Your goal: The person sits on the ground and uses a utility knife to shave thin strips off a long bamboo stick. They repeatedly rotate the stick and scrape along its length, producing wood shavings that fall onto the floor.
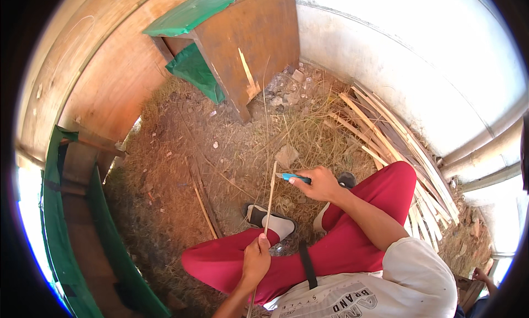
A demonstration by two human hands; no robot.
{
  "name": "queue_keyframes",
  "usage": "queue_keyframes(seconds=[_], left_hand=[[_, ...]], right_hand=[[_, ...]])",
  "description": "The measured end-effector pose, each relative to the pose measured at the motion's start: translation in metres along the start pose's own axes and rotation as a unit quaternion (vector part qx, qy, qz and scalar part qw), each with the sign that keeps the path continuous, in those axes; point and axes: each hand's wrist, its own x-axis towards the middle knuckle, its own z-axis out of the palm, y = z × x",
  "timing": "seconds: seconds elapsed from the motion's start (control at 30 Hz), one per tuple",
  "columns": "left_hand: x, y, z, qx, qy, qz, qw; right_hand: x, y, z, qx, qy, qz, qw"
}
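Observation:
A thin pale strip of wood or bamboo (270, 205) stands slanted up and away from me. My left hand (257, 261) is closed around its lower part, over my left leg. In my right hand (322, 184) is a blue utility knife (296, 178), gripped with the fingers wrapped round its handle. Its short blade points left and lies at or very near the strip's upper part; whether it touches I cannot tell. Below the hands are my red trousers (347, 232) and a shoe (281, 225) on the ground.
At right, a pile of long split strips (380, 136) leans along a white wall (402, 48). Ahead stands a brown wooden cabinet (248, 40) with a green cover. A green-edged bench (77, 219) is at left. Another person's hand (481, 275) shows at lower right.

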Motion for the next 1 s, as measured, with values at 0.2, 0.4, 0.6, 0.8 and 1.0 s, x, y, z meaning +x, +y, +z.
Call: queue_keyframes(seconds=[0.2,0.4,0.6,0.8,1.0], left_hand=[[0.011,0.012,0.021,-0.005,0.02,0.033,0.999],[0.009,0.018,0.031,0.005,0.014,0.037,0.999],[-0.021,0.021,0.023,0.023,-0.005,0.043,0.999],[-0.014,0.003,-0.001,0.029,0.034,-0.004,0.999],[-0.003,0.02,0.006,0.08,0.064,0.015,0.995]], right_hand=[[0.001,0.004,-0.004,-0.019,0.031,-0.023,0.999],[0.003,0.011,-0.014,-0.103,0.058,-0.032,0.993],[0.023,0.053,-0.024,-0.229,0.039,0.166,0.958],[0.027,0.012,-0.037,-0.018,0.08,0.119,0.99],[-0.001,-0.001,-0.01,0.067,-0.003,0.045,0.997]])
